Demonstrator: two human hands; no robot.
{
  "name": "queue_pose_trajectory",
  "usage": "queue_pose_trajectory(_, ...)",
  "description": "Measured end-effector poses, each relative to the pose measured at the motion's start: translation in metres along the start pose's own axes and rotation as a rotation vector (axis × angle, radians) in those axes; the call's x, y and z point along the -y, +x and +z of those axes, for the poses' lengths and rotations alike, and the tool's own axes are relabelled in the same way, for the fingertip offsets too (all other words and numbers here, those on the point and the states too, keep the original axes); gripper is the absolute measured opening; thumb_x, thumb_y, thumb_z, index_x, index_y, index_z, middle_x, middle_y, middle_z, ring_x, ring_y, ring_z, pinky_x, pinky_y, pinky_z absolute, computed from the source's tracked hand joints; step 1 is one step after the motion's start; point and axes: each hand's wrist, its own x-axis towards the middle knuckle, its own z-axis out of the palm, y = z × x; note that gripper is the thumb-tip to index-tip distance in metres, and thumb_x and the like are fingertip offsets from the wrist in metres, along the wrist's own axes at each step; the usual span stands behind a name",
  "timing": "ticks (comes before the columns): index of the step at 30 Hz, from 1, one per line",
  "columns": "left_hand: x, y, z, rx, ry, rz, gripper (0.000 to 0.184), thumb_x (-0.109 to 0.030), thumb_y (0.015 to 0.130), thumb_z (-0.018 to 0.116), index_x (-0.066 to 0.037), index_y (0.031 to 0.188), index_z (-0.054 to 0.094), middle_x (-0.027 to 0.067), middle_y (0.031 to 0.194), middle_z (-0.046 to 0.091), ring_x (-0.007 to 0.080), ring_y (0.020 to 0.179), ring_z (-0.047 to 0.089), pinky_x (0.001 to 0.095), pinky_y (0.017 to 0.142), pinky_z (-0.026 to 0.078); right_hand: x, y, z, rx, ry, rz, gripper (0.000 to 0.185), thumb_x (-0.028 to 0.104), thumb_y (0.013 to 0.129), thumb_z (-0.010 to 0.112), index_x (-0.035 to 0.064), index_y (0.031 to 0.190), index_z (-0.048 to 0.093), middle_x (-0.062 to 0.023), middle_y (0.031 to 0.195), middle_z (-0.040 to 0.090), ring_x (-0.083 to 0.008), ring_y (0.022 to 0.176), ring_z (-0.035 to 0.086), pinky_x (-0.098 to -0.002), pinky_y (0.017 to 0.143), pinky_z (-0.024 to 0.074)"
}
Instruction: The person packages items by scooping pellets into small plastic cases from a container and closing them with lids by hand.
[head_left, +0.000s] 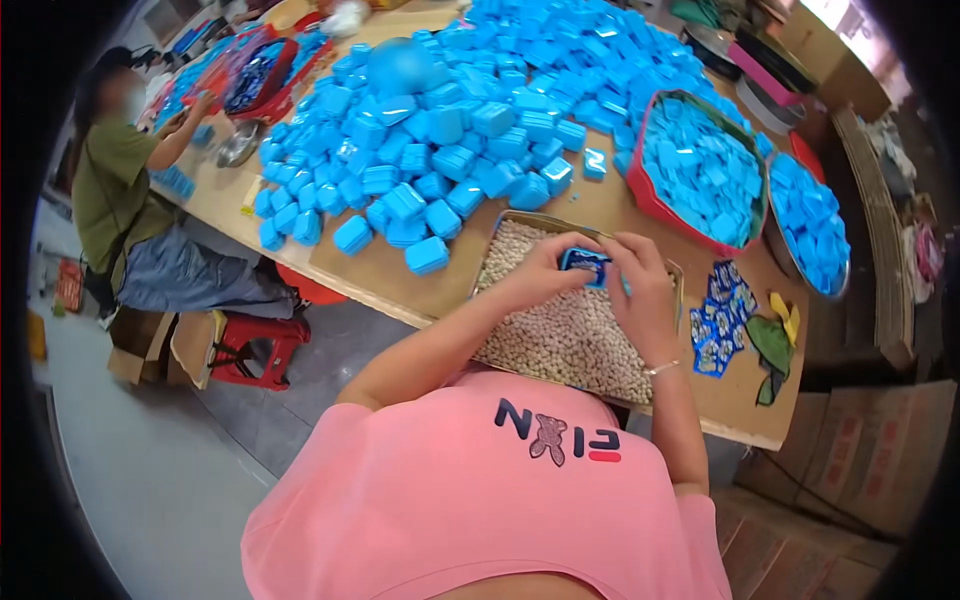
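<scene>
My left hand (545, 268) and my right hand (640, 285) are closed from both sides around a small blue plastic case (585, 262) with a dark printed face. They hold it just above a shallow tray (555, 385) filled with small pale pellets (560, 335). Fingers cover part of the case, so I cannot tell whether its lid is up or down. Right of the tray lie dark blue printed cards (722, 318).
A large pile of blue cases (460, 140) covers the table's far side. A red-rimmed basket (640, 195) and a metal bowl (843, 285) of blue pieces stand right. Green and yellow scraps (770, 345) lie nearby. Another person (130, 190) sits at the left by a red stool (258, 345).
</scene>
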Motion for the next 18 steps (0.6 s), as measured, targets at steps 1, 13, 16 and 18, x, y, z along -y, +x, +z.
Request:
queue_pose_trajectory(1,0.0,0.002,0.0,-0.015,0.0,0.008,0.036,-0.008,0.082,0.069,-0.005,0.116,0.056,0.0018,0.097,0.061,0.0065,0.085,0.058,0.0218,0.069,0.05,-0.005,-0.001,0.003,0.0,-0.008,0.017,0.032,0.0,0.076,0.061,0.0052,0.107,0.063,-0.0165,0.105,0.059,-0.0335,0.094,0.058,-0.0408,0.082,0.0468)
queue_pose_trajectory(13,-0.016,-0.003,0.007,-0.057,-0.156,-0.151,0.029,-0.016,0.095,0.049,-0.005,0.121,0.052,0.0031,0.11,0.056,0.0101,0.099,0.057,0.0299,0.083,0.053,-0.02,-0.015,0.016,0.111,-0.116,-0.053,0.043,0.011,0.08,0.065,0.0075,0.122,0.057,-0.0169,0.119,0.057,-0.031,0.098,0.06,-0.0406,0.083,0.0488)
queue_pose_trajectory(16,-0.008,0.001,-0.002,-0.097,0.038,-0.092,0.027,-0.011,0.092,0.046,-0.004,0.116,0.056,0.0034,0.102,0.059,0.0096,0.092,0.059,0.0285,0.078,0.055,-0.016,-0.019,0.022,0.126,-0.149,-0.062,0.045,0.016,0.082,0.066,0.0073,0.125,0.055,-0.0155,0.118,0.058,-0.0316,0.099,0.06,-0.0405,0.082,0.0489)
queue_pose_trajectory(18,-0.01,0.003,-0.002,-0.116,0.041,-0.056,0.027,-0.009,0.088,0.045,-0.003,0.109,0.06,0.0042,0.095,0.062,0.0103,0.084,0.062,0.0279,0.072,0.056,-0.015,-0.022,0.023,0.092,-0.088,-0.042,0.043,0.016,0.08,0.067,0.007,0.122,0.057,-0.0145,0.117,0.058,-0.0323,0.101,0.06,-0.0402,0.083,0.0487)
